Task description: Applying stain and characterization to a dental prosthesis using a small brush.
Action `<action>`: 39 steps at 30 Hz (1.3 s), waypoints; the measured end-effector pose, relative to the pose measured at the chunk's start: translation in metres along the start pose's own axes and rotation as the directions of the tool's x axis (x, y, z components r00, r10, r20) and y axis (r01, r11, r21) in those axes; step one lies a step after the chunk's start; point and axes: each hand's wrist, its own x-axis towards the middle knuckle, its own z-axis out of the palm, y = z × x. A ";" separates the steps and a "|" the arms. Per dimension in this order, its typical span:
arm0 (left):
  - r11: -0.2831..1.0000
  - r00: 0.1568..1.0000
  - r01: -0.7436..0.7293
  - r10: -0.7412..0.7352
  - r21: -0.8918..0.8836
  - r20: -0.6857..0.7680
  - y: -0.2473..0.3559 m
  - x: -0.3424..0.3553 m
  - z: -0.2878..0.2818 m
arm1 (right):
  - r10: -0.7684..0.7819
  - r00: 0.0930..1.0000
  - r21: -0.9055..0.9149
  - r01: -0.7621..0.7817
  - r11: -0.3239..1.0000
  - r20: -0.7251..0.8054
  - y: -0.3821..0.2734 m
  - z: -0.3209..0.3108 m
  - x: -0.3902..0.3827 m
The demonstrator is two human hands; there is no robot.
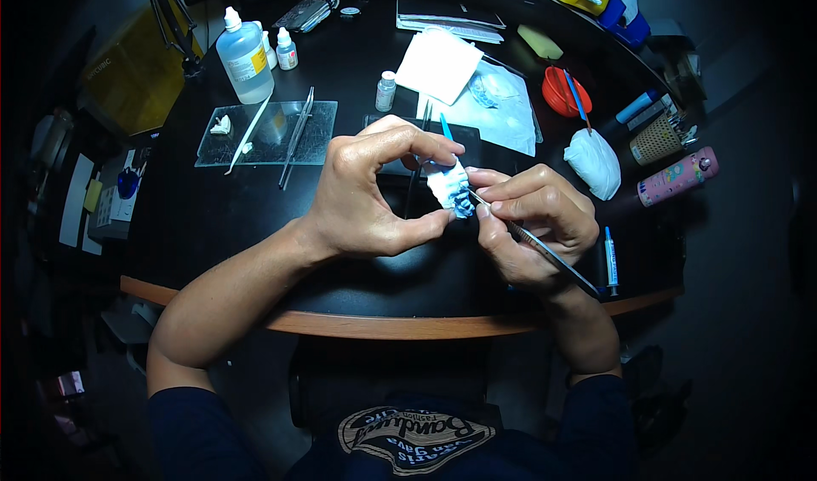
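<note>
Black table: beyond the glass slab stands a large clear bottle of clear liquid, two small dropper bottles beside it; to the slab's right, a small white vial, farther right an orange bowl holding a blue-handled tool. Nearer than the slab, left hand pinches a white-and-blue dental cast between thumb and fingers. Right hand, closed pen-fashion on a thin metal instrument, sets its tip at the cast.
</note>
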 end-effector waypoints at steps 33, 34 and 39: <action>1.000 1.000 -0.009 0.009 -0.017 0.006 -0.001 0.000 0.000 | 0.020 0.999 0.049 -0.021 0.999 0.031 -0.002 -0.003 0.003; 1.000 1.000 -0.017 0.017 -0.019 0.007 -0.002 0.000 0.000 | 0.020 0.999 0.048 -0.021 0.999 0.031 -0.002 -0.003 0.003; 1.000 1.000 -0.019 0.020 -0.016 0.003 0.000 -0.001 -0.002 | 0.013 0.999 0.090 -0.016 0.996 0.035 0.003 -0.003 0.003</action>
